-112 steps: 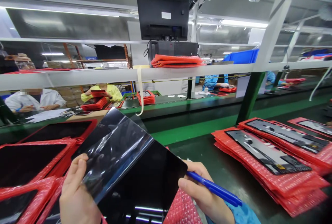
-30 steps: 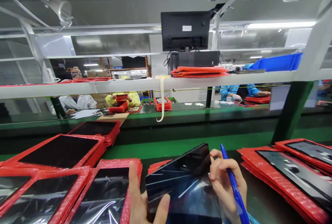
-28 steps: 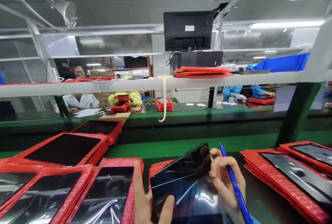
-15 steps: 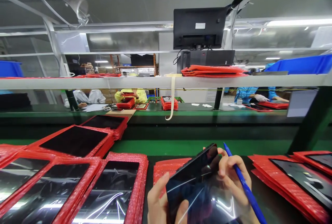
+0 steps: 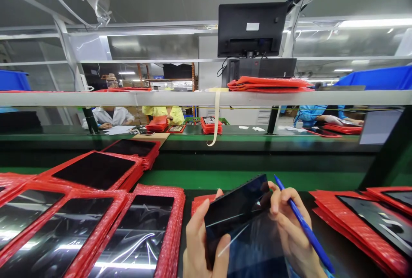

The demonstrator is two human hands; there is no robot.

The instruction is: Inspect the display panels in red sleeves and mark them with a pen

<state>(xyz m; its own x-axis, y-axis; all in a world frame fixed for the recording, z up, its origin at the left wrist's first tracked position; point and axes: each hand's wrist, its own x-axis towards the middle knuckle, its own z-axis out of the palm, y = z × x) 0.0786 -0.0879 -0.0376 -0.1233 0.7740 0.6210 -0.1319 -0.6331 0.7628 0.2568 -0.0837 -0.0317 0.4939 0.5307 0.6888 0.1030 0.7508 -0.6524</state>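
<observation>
My left hand (image 5: 204, 241) grips a dark, glossy tablet screen (image 5: 240, 222) by its left side, thumb over the face and fingers at the edge. The screen is tilted, its lower part cut off by the frame. A blue pen (image 5: 304, 224) with a pointed tip lies through my right hand (image 5: 291, 218), whose fingers are curled around it. Thumb and fingertip of that hand also pinch at the screen's right edge, where a clear film seems to lie; its outline is hard to make out. Behind the screen, a red bubble-wrap sleeve (image 5: 201, 202) is partly hidden.
Stacks of red bubble-wrap sleeves with dark screens on top (image 5: 135, 226) fill the left. Another such stack (image 5: 360, 222) lies at right. A white shelf rail (image 5: 177, 98) crosses ahead, a tape strip (image 5: 216, 119) hanging from it. Several co-workers sit beyond.
The screen has turned and shifted slightly, and its bright reflections at lower right are gone. My left fingers show more behind the screen's edge. My right hand still has the pen; the view has tipped slightly.
</observation>
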